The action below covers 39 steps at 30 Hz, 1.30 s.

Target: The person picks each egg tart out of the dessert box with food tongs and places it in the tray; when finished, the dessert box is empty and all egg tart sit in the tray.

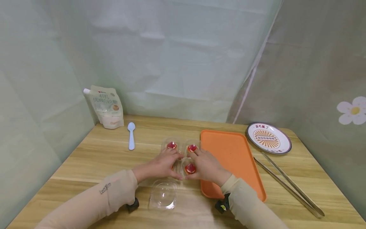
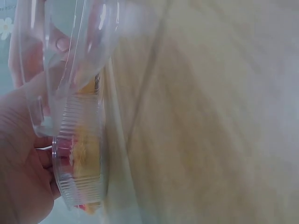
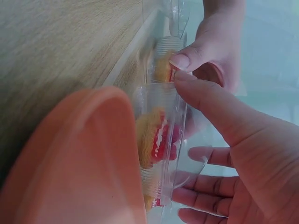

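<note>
So we've got the orange tray (image 1: pixel 226 149) at three o'clock and the clear pack (image 2: pixel 79 112) just beside it, dead centre. Our left hand (image 1: pixel 164 163) touches it from nine, our right hand (image 1: pixel 207 167) from three, fingers loosely bent. A clear lid (image 1: pixel 163 194) lies at seven. Red-topped treats (image 1: pixel 190 168) sit in the pack. Guessing we're working the lids, so next calls for light, even pressure.
</note>
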{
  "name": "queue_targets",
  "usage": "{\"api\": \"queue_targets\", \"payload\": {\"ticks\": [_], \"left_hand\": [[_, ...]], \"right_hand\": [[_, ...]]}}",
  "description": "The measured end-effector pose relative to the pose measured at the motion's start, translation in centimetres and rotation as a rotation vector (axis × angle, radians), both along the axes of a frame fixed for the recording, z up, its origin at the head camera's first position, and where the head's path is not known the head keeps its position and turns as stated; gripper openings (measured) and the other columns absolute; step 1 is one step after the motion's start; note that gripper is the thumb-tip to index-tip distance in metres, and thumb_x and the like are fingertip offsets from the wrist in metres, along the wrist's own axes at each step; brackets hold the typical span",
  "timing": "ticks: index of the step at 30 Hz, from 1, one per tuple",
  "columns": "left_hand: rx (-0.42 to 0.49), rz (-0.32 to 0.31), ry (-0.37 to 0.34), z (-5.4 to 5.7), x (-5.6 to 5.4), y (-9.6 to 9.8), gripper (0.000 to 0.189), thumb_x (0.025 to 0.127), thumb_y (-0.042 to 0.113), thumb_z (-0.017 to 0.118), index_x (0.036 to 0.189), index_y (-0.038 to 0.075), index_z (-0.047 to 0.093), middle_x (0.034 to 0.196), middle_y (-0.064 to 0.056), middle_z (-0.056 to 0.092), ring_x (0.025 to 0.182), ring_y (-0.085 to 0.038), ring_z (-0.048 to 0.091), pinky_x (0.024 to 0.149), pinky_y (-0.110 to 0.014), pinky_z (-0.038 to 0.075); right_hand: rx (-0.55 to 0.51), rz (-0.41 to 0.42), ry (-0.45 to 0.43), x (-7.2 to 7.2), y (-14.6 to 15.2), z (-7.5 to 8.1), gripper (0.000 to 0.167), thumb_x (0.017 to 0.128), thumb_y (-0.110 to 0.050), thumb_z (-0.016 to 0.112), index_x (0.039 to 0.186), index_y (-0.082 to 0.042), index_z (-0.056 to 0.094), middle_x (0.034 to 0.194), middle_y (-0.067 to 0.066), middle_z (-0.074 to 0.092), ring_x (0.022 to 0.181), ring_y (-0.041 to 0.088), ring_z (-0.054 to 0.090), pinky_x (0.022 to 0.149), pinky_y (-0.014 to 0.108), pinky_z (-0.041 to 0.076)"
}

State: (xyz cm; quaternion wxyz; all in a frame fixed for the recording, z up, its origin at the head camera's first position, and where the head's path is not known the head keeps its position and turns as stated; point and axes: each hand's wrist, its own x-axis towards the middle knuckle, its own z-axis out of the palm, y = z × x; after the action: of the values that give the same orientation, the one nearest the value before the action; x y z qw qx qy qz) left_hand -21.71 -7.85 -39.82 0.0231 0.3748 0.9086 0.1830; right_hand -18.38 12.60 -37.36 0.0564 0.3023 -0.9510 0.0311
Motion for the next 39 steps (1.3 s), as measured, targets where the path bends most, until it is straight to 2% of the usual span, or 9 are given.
{"api": "queue_targets", "payload": {"ticks": [6, 14, 22, 29, 33, 39], "left_hand": [[0.001, 0.01, -0.007, -0.1, 0.2, 0.0, 0.079, 0.067, 0.053, 0.081, 0.125, 0.005, 0.059, 0.121, -0.008, 0.059, 0.119, -0.027, 0.051, 0.11, -0.051, 0.034], [0.011, 0.02, -0.017, -0.1, 0.2, 0.0, 0.077, 0.068, 0.052, 0.081, 0.125, 0.005, 0.059, 0.122, -0.009, 0.06, 0.122, -0.028, 0.05, 0.114, -0.056, 0.028], [0.011, 0.005, -0.008, 0.0, 0.2, -0.1, 0.076, 0.07, 0.052, 0.08, 0.126, 0.006, 0.059, 0.122, -0.009, 0.059, 0.119, -0.027, 0.051, 0.111, -0.053, 0.033], [0.019, 0.002, 0.003, -0.1, 0.2, -0.3, 0.074, 0.071, 0.051, 0.079, 0.127, 0.008, 0.059, 0.121, -0.008, 0.059, 0.117, -0.026, 0.051, 0.109, -0.051, 0.035], [0.027, -0.002, 0.016, 0.0, 0.4, -0.5, 0.072, 0.072, 0.051, 0.078, 0.128, 0.01, 0.059, 0.121, -0.006, 0.059, 0.116, -0.024, 0.05, 0.106, -0.05, 0.036], [0.043, -0.004, 0.027, 0.5, 0.7, -0.8, 0.073, 0.074, 0.053, 0.076, 0.131, 0.012, 0.058, 0.125, -0.006, 0.058, 0.12, -0.025, 0.047, 0.107, -0.051, 0.035]], "right_hand": [[-0.018, 0.023, 0.004, -0.1, 0.2, -0.3, 0.077, 0.068, -0.058, 0.078, 0.126, -0.013, 0.055, 0.11, 0.007, 0.059, 0.095, 0.022, 0.058, 0.086, 0.041, 0.052], [-0.067, 0.045, 0.008, -0.2, 0.5, -0.4, 0.078, 0.067, -0.054, 0.08, 0.128, -0.011, 0.055, 0.111, 0.008, 0.059, 0.095, 0.023, 0.059, 0.085, 0.041, 0.052], [-0.099, 0.044, 0.0, 0.1, 0.8, 0.1, 0.077, 0.07, -0.05, 0.079, 0.133, -0.013, 0.053, 0.114, 0.009, 0.059, 0.098, 0.023, 0.06, 0.087, 0.04, 0.053], [-0.118, 0.038, 0.039, 0.6, 1.2, 0.7, 0.079, 0.068, -0.049, 0.08, 0.136, -0.019, 0.051, 0.105, 0.005, 0.056, 0.081, 0.013, 0.05, 0.074, 0.032, 0.052], [-0.125, 0.045, 0.059, 0.9, 1.5, 0.9, 0.078, 0.069, -0.05, 0.078, 0.136, -0.021, 0.052, 0.103, 0.003, 0.053, 0.077, 0.01, 0.045, 0.068, 0.026, 0.048], [-0.185, 0.051, 0.073, 1.7, 1.9, 1.5, 0.075, 0.071, -0.049, 0.078, 0.136, -0.023, 0.051, 0.106, 0.001, 0.051, 0.075, 0.009, 0.046, 0.061, 0.022, 0.045]]}}
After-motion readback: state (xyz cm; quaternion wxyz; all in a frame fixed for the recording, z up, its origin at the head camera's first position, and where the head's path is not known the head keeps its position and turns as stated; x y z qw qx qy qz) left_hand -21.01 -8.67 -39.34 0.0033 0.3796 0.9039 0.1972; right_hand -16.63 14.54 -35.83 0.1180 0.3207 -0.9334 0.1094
